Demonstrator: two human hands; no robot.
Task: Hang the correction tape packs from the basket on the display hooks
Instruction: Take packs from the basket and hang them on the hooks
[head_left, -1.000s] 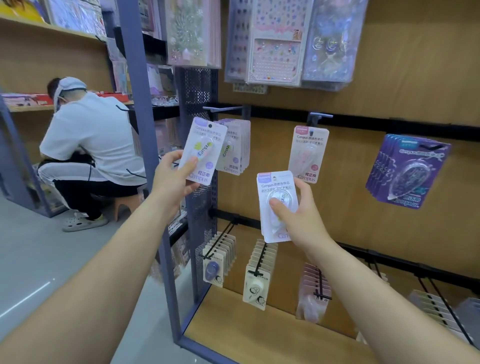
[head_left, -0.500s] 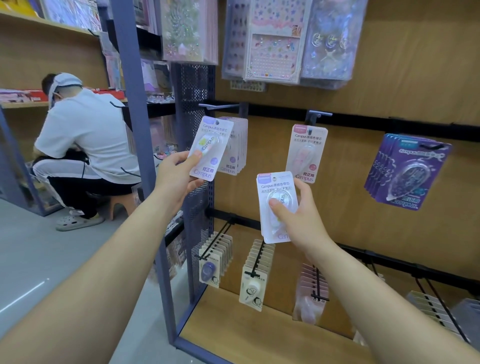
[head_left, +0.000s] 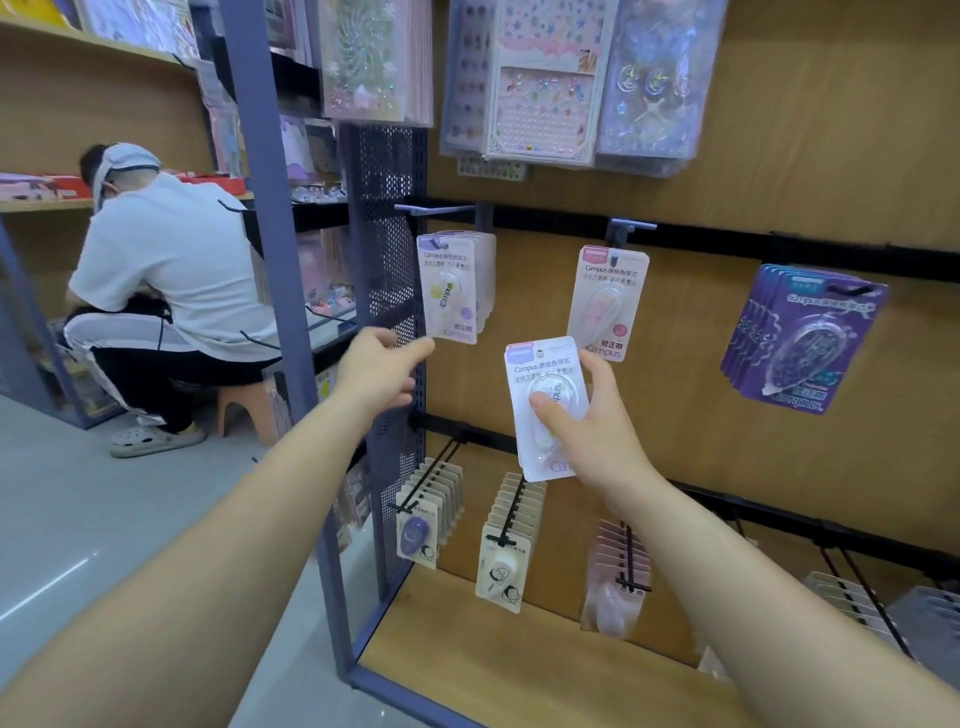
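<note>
White carded correction tape pack (head_left: 543, 374), gripped between thumb and fingers of the right hand (head_left: 597, 421), sits at 7 o'clock from a pink carded pack (head_left: 608, 304) hanging on its hook (head_left: 626, 228). Left hand (head_left: 382, 371) holds nothing, fingers loosely extended toward the lilac-topped pack stack (head_left: 451, 288) hanging at its 1 o'clock.

Bright, even light falls from overhead; shadows on the wooden back panel (head_left: 696, 415) are faint and soft. A pale streak of glare lies on the grey floor (head_left: 78, 519), and the sticker sheets (head_left: 654, 78) up top shine in their plastic. The correction tape pack (head_left: 545, 405) in the right hand (head_left: 597, 431) reads sharp; the left hand (head_left: 382, 369) is slightly smeared. The shelf post (head_left: 275, 260) leans and both forearms (head_left: 182, 571) balloon towards the corners.
</note>
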